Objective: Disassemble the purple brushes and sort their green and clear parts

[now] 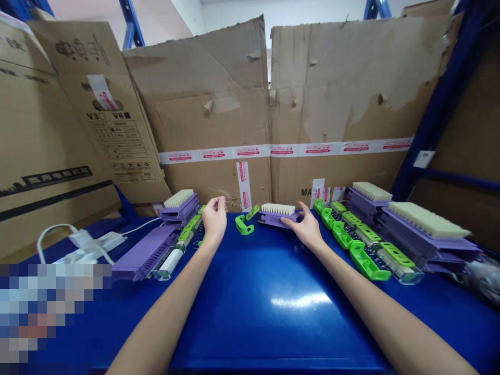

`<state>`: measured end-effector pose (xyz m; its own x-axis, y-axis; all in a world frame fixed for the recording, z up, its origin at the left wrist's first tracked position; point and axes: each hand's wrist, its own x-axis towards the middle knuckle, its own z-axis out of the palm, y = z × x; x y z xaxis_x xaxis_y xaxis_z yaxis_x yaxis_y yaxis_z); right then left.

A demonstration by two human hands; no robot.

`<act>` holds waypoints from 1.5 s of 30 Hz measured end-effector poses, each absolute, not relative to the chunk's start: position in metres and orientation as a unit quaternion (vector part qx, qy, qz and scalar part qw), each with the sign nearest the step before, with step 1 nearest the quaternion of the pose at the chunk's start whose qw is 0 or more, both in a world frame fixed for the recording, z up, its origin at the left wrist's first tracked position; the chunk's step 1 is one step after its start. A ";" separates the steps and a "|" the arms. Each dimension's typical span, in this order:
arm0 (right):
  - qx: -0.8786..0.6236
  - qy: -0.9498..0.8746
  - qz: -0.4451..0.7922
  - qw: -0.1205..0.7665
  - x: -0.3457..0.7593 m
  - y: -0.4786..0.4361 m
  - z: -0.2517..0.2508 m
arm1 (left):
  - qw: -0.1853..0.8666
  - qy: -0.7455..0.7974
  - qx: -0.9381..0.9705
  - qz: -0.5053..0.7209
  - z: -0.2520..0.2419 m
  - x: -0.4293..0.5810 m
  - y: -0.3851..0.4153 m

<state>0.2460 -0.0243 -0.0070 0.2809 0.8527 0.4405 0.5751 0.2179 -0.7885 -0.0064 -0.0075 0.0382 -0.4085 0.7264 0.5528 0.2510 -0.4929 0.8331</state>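
Observation:
My right hand (pixel 305 226) grips the right end of a purple brush block (pixel 275 220), whose cream bristles (pixel 278 209) face up. Its thumb and fingers are round the block's edge. My left hand (pixel 214 219) is raised beside the left row of parts, its fingers closed in a pinch; whatever they hold, if anything, is too small to make out. Between the hands, a green bracket (pixel 244 225) and a flat green piece (pixel 252 212) lie on the blue table.
At left are purple blocks (pixel 146 251), clear-cased parts (pixel 170 262) and a white power strip (pixel 89 247). On the right stand green brackets (pixel 365 263), green-topped parts (pixel 397 254) and brush blocks (pixel 429 220). Cardboard sheets (pixel 211 114) rise behind the blue table (pixel 250 307).

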 end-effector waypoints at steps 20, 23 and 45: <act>-0.433 -0.648 0.211 0.590 0.222 -0.050 0.020 | 0.548 0.368 0.427 0.618 0.036 0.032 -0.036; -0.431 -0.615 0.253 0.609 0.225 -0.046 0.021 | 0.522 0.337 0.498 0.605 0.037 0.027 -0.035; -0.387 -0.657 0.255 0.594 0.231 -0.049 0.026 | 0.454 0.547 0.579 0.400 0.053 0.011 -0.038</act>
<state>0.2310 -0.0490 0.0255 0.0062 0.8125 0.5829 0.2054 0.5695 -0.7959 0.0106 -0.0384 0.0531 0.0828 0.9960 -0.0336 0.2696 0.0100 0.9629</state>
